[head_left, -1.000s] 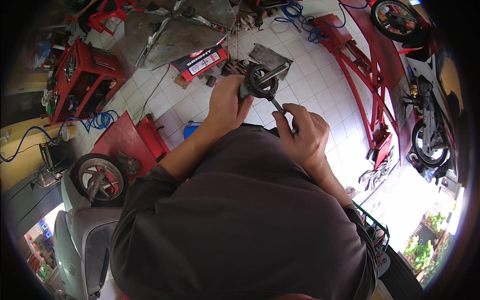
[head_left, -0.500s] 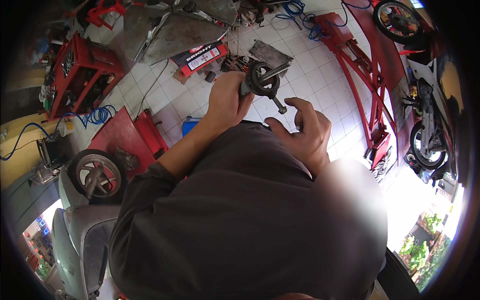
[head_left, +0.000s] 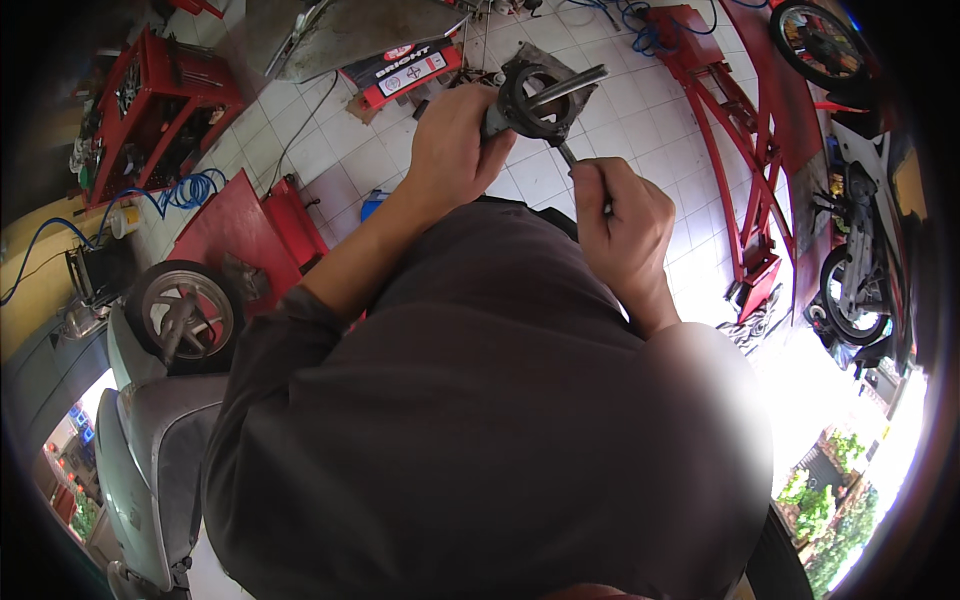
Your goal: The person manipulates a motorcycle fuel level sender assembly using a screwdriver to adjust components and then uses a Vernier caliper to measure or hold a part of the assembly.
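Note:
My left hand (head_left: 450, 150) is closed around one side of a dark, ring-shaped metal part (head_left: 514, 112), holding it up in front of my body. A bright metal rod (head_left: 582, 86) crosses the ring's opening and sticks out at the upper right. From the ring's lower right side a thin bolt (head_left: 567, 154) points down toward me. My right hand (head_left: 632, 225) pinches the outer end of that bolt between thumb and fingers, and its head is hidden there.
A red tool cart (head_left: 150, 110) stands far left, with coiled blue hose (head_left: 190, 193) below it. Ahead lies a black, red and white box (head_left: 408, 80). A red scissor lift (head_left: 715, 150) and a motorcycle (head_left: 855, 255) stand right. A wheel (head_left: 190, 320) is at left.
My right hand has moved up and closed its fingers on the bolt end, which it was only near before. The ring part has shifted slightly right and up with my left hand.

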Available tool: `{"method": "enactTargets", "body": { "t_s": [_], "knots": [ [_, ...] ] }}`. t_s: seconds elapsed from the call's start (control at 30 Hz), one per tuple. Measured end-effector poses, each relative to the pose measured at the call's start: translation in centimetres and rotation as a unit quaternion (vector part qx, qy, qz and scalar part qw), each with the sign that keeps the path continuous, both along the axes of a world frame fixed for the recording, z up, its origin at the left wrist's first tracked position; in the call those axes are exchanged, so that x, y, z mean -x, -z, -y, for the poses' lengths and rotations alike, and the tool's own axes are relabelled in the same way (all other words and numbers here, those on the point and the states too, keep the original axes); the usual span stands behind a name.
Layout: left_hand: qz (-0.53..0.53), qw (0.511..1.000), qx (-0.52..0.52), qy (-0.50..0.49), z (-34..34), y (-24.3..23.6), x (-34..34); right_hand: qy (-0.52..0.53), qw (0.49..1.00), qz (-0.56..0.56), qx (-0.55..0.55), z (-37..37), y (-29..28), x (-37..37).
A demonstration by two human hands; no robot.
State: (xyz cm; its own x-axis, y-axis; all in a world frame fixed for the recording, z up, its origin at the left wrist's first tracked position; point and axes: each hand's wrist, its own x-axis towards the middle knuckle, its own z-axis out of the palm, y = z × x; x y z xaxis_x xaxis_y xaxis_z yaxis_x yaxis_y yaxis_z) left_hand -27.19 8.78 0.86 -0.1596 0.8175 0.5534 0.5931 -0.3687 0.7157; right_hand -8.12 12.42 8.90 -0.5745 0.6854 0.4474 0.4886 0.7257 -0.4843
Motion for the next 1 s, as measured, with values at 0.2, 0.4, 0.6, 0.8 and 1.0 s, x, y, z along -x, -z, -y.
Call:
{"method": "enactTargets", "body": {
  "t_s": [0.2,0.4,0.6,0.8,1.0],
  "knots": [
    [-0.007,1.000,-0.009,-0.024,0.7,0.3,0.2,0.029,0.998,0.032,0.036,0.7,-0.7,0.5],
    [0.006,0.999,0.021,-0.029,1.1,1.0,0.1,-0.007,0.995,0.051,0.091,0.2,-0.7,0.9],
    [0.010,0.999,0.022,-0.027,0.8,1.1,0.2,-0.018,0.999,0.017,0.023,-0.3,0.4,1.1],
    [0.018,0.999,0.013,-0.028,0.4,0.7,0.1,0.008,0.996,0.068,0.062,-0.1,-2.0,1.5],
    [-0.007,0.999,-0.024,-0.023,0.2,0.4,0.3,-0.028,0.995,0.013,0.093,-0.6,-0.6,0.9]
  ]
}}
